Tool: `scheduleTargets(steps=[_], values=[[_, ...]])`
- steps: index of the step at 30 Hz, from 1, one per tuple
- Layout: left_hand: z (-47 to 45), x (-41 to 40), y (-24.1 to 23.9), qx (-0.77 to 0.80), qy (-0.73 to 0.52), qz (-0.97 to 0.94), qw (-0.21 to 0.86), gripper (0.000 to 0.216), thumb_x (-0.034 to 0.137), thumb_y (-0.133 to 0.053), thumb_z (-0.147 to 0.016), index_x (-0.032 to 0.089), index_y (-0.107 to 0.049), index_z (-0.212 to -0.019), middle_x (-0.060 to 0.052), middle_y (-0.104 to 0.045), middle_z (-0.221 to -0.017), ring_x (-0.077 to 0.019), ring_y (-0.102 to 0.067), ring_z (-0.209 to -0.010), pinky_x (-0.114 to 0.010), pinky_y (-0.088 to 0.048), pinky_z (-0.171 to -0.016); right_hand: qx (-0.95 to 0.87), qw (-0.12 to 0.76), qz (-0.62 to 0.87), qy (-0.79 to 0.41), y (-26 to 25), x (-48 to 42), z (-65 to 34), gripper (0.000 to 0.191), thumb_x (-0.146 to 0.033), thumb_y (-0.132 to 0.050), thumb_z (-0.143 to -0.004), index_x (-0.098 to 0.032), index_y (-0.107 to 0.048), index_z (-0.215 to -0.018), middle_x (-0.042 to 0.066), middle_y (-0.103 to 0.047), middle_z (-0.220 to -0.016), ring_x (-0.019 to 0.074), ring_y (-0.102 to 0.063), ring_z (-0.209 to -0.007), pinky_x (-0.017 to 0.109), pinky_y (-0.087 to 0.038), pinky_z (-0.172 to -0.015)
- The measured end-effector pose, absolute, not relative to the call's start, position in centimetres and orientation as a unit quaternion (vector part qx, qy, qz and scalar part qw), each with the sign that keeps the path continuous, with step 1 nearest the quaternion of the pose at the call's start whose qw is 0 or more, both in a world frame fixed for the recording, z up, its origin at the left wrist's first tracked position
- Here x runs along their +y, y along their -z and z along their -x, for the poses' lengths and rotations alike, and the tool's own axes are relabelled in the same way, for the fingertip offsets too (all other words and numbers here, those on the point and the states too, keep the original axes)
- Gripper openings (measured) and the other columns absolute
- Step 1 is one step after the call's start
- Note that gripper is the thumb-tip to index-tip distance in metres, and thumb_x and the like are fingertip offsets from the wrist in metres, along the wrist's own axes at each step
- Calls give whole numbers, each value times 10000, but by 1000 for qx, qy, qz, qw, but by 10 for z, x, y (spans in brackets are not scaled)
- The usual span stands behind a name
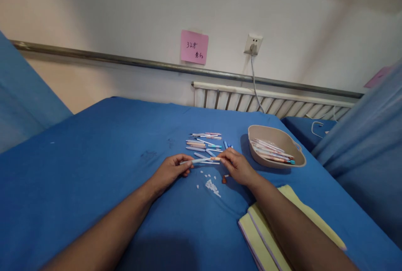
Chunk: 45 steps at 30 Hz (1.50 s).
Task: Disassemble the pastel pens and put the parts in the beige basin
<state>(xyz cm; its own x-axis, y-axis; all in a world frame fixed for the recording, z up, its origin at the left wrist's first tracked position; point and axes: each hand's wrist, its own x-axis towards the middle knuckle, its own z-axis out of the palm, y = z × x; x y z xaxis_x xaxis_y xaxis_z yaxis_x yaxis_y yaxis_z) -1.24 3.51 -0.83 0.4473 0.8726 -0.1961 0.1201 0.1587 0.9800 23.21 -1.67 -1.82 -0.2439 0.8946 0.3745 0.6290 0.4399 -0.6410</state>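
Observation:
My left hand (176,167) is closed around the left end of a slim pale blue pen barrel (201,160), which lies almost level above the blue cloth. At the barrel's right end, my right hand (238,166) pinches a peach-coloured pen part (215,158). Whether the two parts are joined or only touching I cannot tell. Behind the hands lie pen barrels (195,145) and slim pens (205,135) in rows. Several small white pieces (212,186) are heaped in front, near a small brown object (224,179) below my right hand.
A beige basket (300,160) at the right holds finished-looking pens (271,150). A folded yellow cloth (264,237) lies under my right forearm. The blue-covered surface (94,170) meets a wall with a radiator (232,98), a metal rail (141,62) and a plugged socket (253,45).

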Motion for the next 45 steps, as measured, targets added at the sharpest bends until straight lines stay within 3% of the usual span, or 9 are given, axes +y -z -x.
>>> scheduleTargets(steps=[12,31,45], values=[[10,29,5,439,-302,-604,593,247,377,-671,-681,152,-648,-781,7,-606,-624,-86,-490,-486,-202,-385,-496,-785,339,485,-181,18,-20,-225,218,-225,-410,-926,-223,-600,-1032,59,-553,-909,166,-538,-862,298,-450,-786],[9,28,12,415,-286,-549,667,276,382,-672,-715,130,-623,-814,-27,-674,-715,-81,-539,-504,-215,-442,-505,-781,366,478,-167,23,-22,-209,215,-216,-438,-910,-208,-614,-1034,54,-609,-882,162,-565,-849,283,-449,-767],[5,22,5,422,-305,-571,635,335,312,-750,-615,131,-635,-873,-10,-666,-719,-93,-568,-581,-221,-457,-592,-773,375,484,-165,26,-20,-208,174,-241,-476,-895,-214,-627,-976,38,-608,-827,154,-568,-785,265,-439,-709]])
